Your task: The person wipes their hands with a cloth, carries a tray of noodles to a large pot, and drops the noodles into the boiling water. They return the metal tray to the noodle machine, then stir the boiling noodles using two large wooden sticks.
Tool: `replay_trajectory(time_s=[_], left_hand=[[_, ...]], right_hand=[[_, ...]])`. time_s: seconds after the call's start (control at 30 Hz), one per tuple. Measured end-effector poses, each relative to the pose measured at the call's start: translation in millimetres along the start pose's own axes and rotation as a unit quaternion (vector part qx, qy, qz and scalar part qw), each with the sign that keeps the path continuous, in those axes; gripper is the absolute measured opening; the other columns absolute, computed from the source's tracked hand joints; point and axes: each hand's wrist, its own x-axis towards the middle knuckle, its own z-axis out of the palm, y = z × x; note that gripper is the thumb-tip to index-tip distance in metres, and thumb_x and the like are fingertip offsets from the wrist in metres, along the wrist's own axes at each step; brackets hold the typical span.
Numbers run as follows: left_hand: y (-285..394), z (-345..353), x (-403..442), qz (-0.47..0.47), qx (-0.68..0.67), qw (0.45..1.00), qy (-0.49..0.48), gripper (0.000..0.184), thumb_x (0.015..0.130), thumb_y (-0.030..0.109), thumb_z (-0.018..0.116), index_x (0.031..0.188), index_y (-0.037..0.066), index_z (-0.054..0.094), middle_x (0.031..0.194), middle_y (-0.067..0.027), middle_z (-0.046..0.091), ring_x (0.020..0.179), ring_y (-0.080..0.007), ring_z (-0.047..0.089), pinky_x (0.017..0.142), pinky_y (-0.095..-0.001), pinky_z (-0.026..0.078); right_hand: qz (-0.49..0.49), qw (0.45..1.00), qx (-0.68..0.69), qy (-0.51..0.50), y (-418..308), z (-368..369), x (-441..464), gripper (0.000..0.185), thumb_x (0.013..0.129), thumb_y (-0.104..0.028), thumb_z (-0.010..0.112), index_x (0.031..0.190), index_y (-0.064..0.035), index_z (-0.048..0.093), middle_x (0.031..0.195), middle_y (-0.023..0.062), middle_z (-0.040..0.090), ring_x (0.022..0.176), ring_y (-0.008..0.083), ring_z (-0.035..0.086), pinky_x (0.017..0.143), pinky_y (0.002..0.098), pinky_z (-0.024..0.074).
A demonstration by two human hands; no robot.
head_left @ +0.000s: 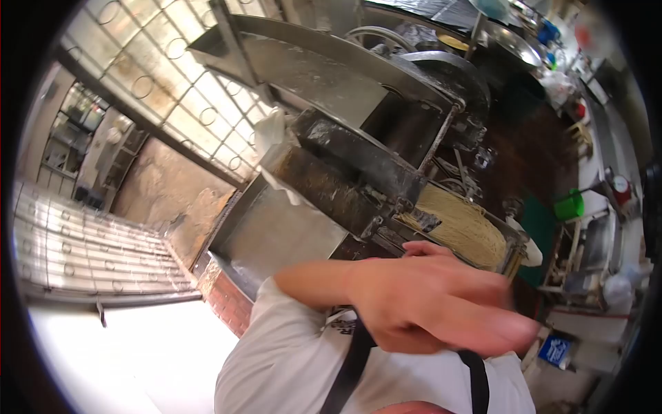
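Observation:
My left hand (434, 303) reaches across my chest, large and blurred near the camera. Its fingers point right, at least one stretched out, and no object shows in them. A fingertip shape shows above its knuckles; whose it is I cannot tell. Just beyond the hand, a metal tray (516, 257) holds a mass of thin pale noodles (462, 224). Whether the hand touches the tray cannot be made out. Behind stands a flour-dusted metal machine (314, 176) with a pale cloth (270, 134) draped at its end. My right hand is out of view.
A long metal trough (310, 65) and wheel-like parts (379, 33) lie beyond the machine. To the left are a metal pan (276, 224) and a barred gate (172, 76). On the right, a green container (569, 204) stands beside cluttered shelving.

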Motion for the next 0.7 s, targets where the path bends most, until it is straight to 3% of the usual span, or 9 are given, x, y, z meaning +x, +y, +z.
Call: replay_trajectory(time_s=[0.1,0.37,0.5,0.7], left_hand=[[-30.7,51.8,35.2,0.046,-0.004,0.996,-0.072,0.056,0.089,0.0,0.065,0.139,0.018,0.049,0.09,-0.0127,0.062,0.076,-0.0283,0.061,0.064,-0.0392,0.05],[-109.9,173.3,85.1,0.081,-0.041,0.981,-0.173,0.05,0.084,0.001,0.064,0.13,0.014,0.053,0.09,-0.0135,0.06,0.079,-0.0303,0.06,0.066,-0.0399,0.049],[-130.0,212.4,98.1,0.092,-0.052,0.972,-0.208,0.047,0.081,0.001,0.063,0.126,0.012,0.055,0.09,-0.0138,0.059,0.081,-0.0313,0.059,0.067,-0.0402,0.048],[-137.3,238.0,105.9,0.105,-0.062,0.965,-0.232,0.043,0.077,0.001,0.062,0.119,0.009,0.058,0.09,-0.0144,0.057,0.083,-0.0328,0.058,0.068,-0.0407,0.047]], right_hand=[[-0.034,0.999,-0.02,0.02,24.7,-18.7,-44.5,0.031,0.096,-0.013,0.063,0.125,-0.0027,0.062,0.102,0.009,0.071,0.093,0.0151,0.067,0.084,0.0292,0.0526],[-0.002,0.994,0.004,0.111,51.8,-72.9,-167.7,0.031,0.096,-0.014,0.062,0.125,-0.0024,0.061,0.102,0.0083,0.071,0.097,0.0159,0.066,0.089,0.0306,0.0506],[0.001,0.991,-0.051,0.122,42.3,-88.4,-199.2,0.03,0.097,-0.015,0.062,0.124,-0.0024,0.061,0.101,0.0085,0.071,0.097,0.0163,0.066,0.089,0.0315,0.051],[-0.028,0.989,-0.024,0.143,53.0,-92.4,-216.9,0.031,0.096,-0.015,0.063,0.125,-0.0032,0.061,0.101,0.0086,0.071,0.097,0.0157,0.066,0.088,0.0304,0.051]])
